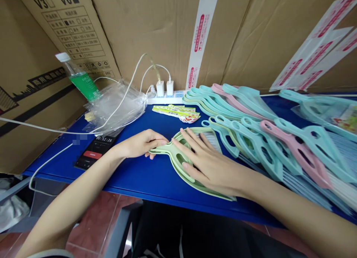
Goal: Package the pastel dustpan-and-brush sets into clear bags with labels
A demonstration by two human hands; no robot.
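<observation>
A light green hand brush [173, 150] lies nested on a matching light green dustpan [181, 172], both on the blue tabletop. My left hand [142, 142] pinches the stacked handle ends between thumb and fingers. Flat across the brush head and pan rests my right hand [209, 163], its fingers spread. Part of the grey bristles shows past my right fingertips, while my palm hides the rest. To the right, several hand brushes in turquoise, green and pink [295, 150] lie in a row, with overlapping dustpans [231, 102] behind them.
Yellow-green printed labels [177, 111] lie behind my hands, near a white power strip [167, 99] with chargers. Clear plastic bags [117, 102], a phone [96, 150], a tilted bottle [83, 85] and loose white cables occupy the left. Cardboard boxes [156, 31] wall off the back.
</observation>
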